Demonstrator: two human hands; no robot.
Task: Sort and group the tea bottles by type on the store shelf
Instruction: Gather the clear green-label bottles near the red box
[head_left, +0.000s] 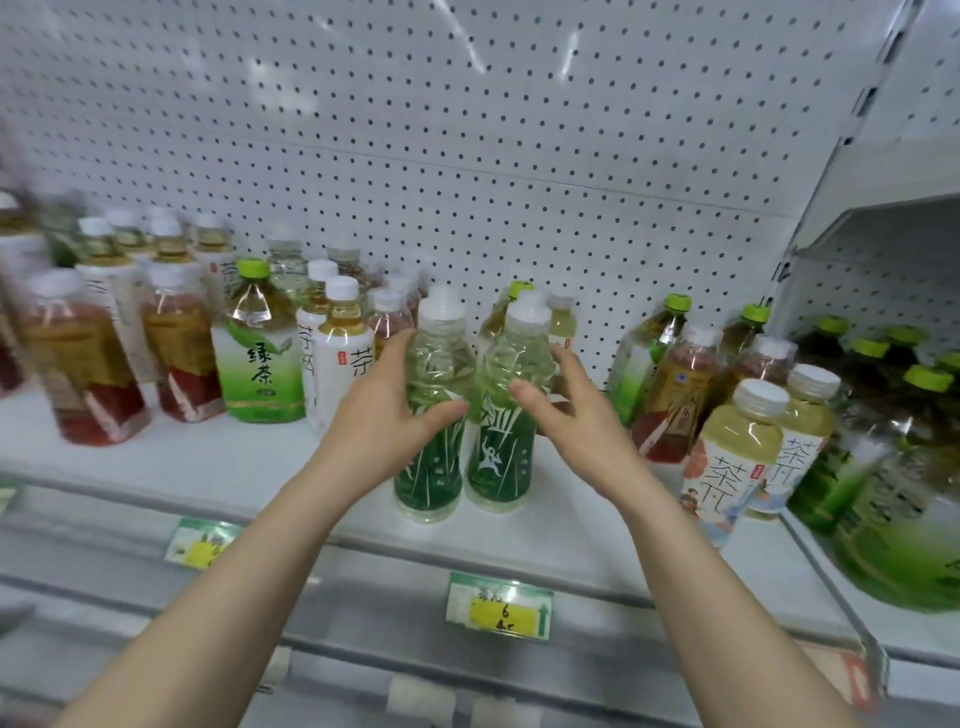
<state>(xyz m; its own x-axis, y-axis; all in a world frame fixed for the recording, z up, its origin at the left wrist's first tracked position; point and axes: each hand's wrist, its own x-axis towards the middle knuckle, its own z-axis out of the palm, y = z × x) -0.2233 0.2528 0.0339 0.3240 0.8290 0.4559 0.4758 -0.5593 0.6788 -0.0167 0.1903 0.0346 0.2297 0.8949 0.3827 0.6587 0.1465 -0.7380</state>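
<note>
1. Hands first: the left hand gripped the left green-labelled bottle — thumb across its front, fingers curled round the far side and mostly hidden behind it.
2. The right hand was at the right green-labelled bottle, thumb tip against its front and fingers reaching past its right side. Whether that hand truly held the bottle or only touched it could not be told.
3. Both bottles stood upright and touching each other, between the two hands, near the front edge of the white shelf. Their white caps were blurred.
4. Behind the hands, more bottles were largely covered; only a green cap and a pale bottle neck showed past the right hand's bottle.
5. Left of the left hand stood a green-capped green tea bottle, with white-labelled bottles between it and the hand, their labels partly hidden by the fingers. Farther left, the red-brown tea bottles were smeared by blur, and the outermost was cut off by the frame.
6. Right of the right hand stood a brown tea bottle and pale picture-labelled bottles. Beyond them, the large green bottles were blurred and cut off at the edge.
7. Below the wrists, a price tag sat on the shelf's front rail — its handwriting was too smeared to read fully.
</note>
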